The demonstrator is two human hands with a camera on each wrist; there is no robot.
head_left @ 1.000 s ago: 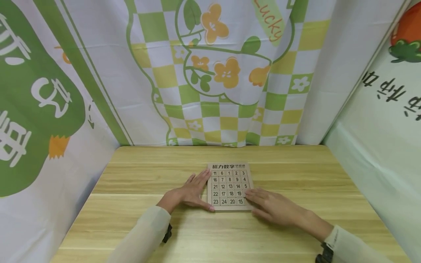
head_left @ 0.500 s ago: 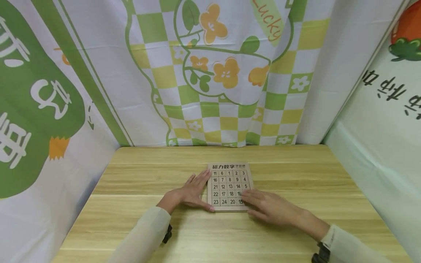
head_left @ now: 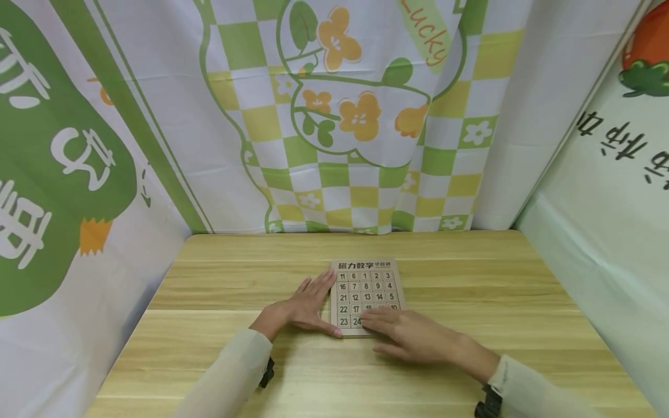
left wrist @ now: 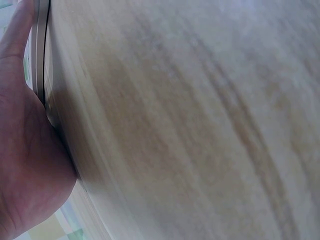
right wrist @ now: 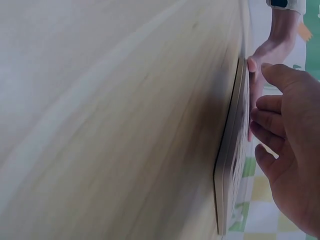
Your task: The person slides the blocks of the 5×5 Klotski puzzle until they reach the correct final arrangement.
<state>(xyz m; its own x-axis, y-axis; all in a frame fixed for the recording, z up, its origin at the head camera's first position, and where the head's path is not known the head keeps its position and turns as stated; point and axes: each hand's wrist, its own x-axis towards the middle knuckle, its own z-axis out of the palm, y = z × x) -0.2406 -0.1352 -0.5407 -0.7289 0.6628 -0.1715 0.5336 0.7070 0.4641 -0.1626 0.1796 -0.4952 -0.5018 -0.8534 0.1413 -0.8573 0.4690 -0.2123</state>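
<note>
A wooden number slide puzzle point(head_left: 367, 286) lies flat on the table, with printed characters along its top border. My left hand point(head_left: 308, 306) rests at the puzzle's left side, fingertips at the upper left edge and thumb at the lower left corner. In the left wrist view, the left palm point(left wrist: 30, 150) stands beside the puzzle's edge. My right hand point(head_left: 415, 335) lies over the lower right tiles, its fingers extended to the left and hiding most of the bottom row. The right wrist view shows the right hand point(right wrist: 300, 135) with fingers slightly bent, close over the puzzle's face point(right wrist: 242, 135).
The light wood-grain table point(head_left: 235, 267) surrounds the puzzle on all sides. A green and yellow checked curtain point(head_left: 360, 191) hangs at its back edge. Printed white sheets stand at the left point(head_left: 157, 174) and right point(head_left: 590, 191).
My right hand has moved left over the puzzle's lower rows. Tile 10 at the right of the fourth row now shows, while the bottom row's right part is covered. The left hand stays put.
</note>
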